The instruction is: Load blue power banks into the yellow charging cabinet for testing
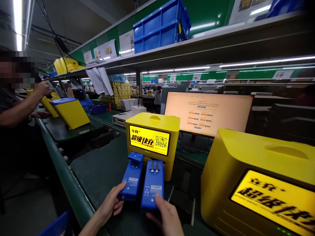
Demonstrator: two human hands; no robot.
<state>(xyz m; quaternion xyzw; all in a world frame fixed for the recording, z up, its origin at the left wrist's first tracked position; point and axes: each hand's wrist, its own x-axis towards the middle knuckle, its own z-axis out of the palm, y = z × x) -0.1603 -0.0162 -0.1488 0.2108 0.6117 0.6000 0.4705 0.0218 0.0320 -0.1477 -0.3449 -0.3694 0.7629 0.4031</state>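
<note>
Both hands sit at the bottom centre of the frame, each closed on a blue power bank. Left hand (112, 204) curls its fingers around the bottom end of the left power bank (131, 181) — thumb on top, the far end touching the yellow charging station (152, 144). Right hand (165, 218) pinches the right power bank (153, 188) near its label; two cable plugs show at its far end, just under the station's lit screen.
</note>
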